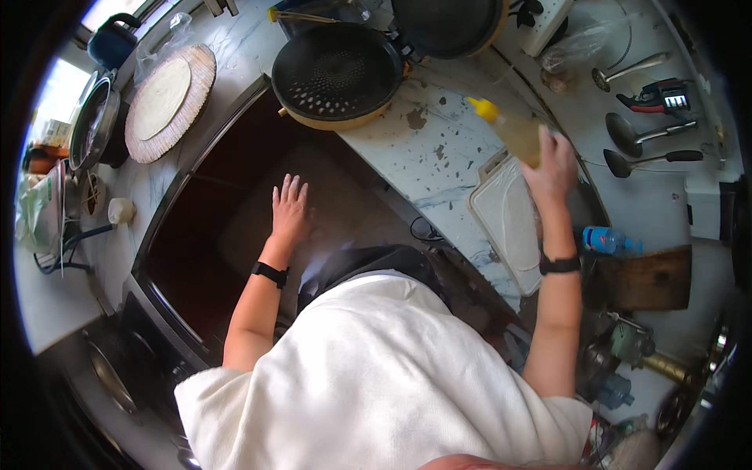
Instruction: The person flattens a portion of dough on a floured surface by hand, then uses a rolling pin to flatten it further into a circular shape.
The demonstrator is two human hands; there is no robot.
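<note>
My right hand (552,164) grips a squeeze bottle (518,135) of yellowish liquid, its yellow cap (485,109) tilted towards the upper left, over the marble-patterned counter. Under and beside that hand lies a pale rectangular tray or board (505,217). My left hand (291,205) holds nothing, fingers apart, over the floor gap between the counters. Beyond both hands is an electric griddle (338,70), its lid (449,23) raised and its dark plate speckled with bright spots. On the left counter a flat round of dough (157,97) rests on a round woven-looking mat (197,111).
A metal pot (94,123) and a blue kettle (113,44) stand at the left. On the right are ladles (624,134), a power strip (546,26), a blue-labelled plastic bottle (608,241) and a wooden board (658,279). The counter edge (411,202) runs diagonally before me.
</note>
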